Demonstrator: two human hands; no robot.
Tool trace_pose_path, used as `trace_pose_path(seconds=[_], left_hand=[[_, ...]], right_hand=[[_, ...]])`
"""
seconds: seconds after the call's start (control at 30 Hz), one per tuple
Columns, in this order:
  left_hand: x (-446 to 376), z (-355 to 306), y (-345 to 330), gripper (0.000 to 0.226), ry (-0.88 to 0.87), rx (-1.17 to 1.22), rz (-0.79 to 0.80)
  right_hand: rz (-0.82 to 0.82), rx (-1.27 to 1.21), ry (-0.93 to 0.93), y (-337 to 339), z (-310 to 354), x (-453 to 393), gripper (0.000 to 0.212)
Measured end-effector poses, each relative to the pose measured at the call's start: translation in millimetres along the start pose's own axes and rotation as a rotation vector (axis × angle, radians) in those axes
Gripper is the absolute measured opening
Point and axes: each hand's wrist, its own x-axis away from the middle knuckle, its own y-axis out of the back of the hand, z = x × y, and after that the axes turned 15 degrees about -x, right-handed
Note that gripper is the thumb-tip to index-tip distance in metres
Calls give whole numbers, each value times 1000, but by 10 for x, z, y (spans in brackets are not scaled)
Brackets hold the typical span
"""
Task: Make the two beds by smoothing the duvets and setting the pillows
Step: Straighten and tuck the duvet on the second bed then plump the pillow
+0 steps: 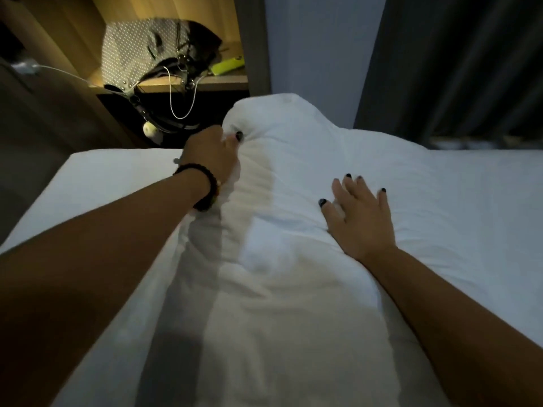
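On the white bed, right in front of me, the duvet lies bunched into a long ridge running away toward the far edge, where it humps up near the grey wall. My left hand has its fingers clenched around a fold at the far left of that hump, thumb pressed into the cloth, a dark bead bracelet at the wrist. My right hand lies flat on the ridge, fingers straight and spread, gripping nothing. No pillow shows from here. To do this well, I judge the left grip should draw its corner out toward the bed's left edge while the right palm sweeps outward, pushing the filling flat rather than dragging the cover alone. Beyond the bed, a dotted bag and a white cable hang off a lit shelf, so I would keep the pull low and clear of them.
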Motion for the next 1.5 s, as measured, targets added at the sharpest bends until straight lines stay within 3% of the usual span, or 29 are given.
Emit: trace_pose_path(seconds=[0.07, 0.13, 0.2, 0.27, 0.33, 0.4, 0.47, 0.5, 0.63, 0.7, 0.8, 0.93, 1.17, 1.23, 1.3, 1.37, 1.43, 1.5], left_hand=[[-54, 257, 141, 39, -11, 50, -77], [14, 544, -3, 42, 145, 51, -3], [199, 699, -322, 50, 403, 7, 174], [264, 557, -499, 54, 534, 72, 256], [248, 377, -419, 57, 380, 14, 192], [295, 341, -361, 64, 73, -94, 164], [448, 431, -428, 68, -156, -109, 269], [572, 498, -483, 72, -170, -94, 344], [926, 614, -477, 88, 26, 42, 496], [1060, 539, -265, 110, 155, 221, 625], [1458, 476, -52, 145, 190, 310, 650], [2148, 577, -33, 150, 180, 244, 597], [3136, 631, 40, 147, 384, 377, 511], [3301, 608, 59, 142, 441, 396, 467], [3385, 580, 53, 130, 488, 420, 438], [3346, 564, 58, 117, 505, 494, 431], [3150, 621, 55, 117, 565, 602, 460], [2838, 687, 60, 121, 605, 714, 565]], right_hand=[[-5, -157, 52, 71, 104, 95, 62], [79, -187, 128, 44, 267, 142, 63], [198, -9, 180, -130, 444, 132, 64], [242, 166, 165, -333, 527, 25, 65], [269, 278, 154, -422, 498, -34, 66], [260, 321, 152, -410, 385, -2, 66], [233, 333, 149, -361, 321, 77, 66], [225, 329, 151, -338, 332, 145, 66], [196, 252, 116, -336, 524, 570, 69], [214, 228, 100, -337, 591, 834, 72], [215, 184, 131, -301, 620, 1229, 75], [187, 151, 211, -307, 619, 1755, 75], [252, 95, 356, -481, 551, 2650, 69], [166, 56, 382, -416, 507, 2684, 68], [-23, 1, 298, -208, 393, 2536, 67], [-191, 4, 69, 138, 142, 2302, 74], [-171, -108, -259, 500, -185, 2097, 92], [-70, -387, -501, 730, -475, 1994, 112]])
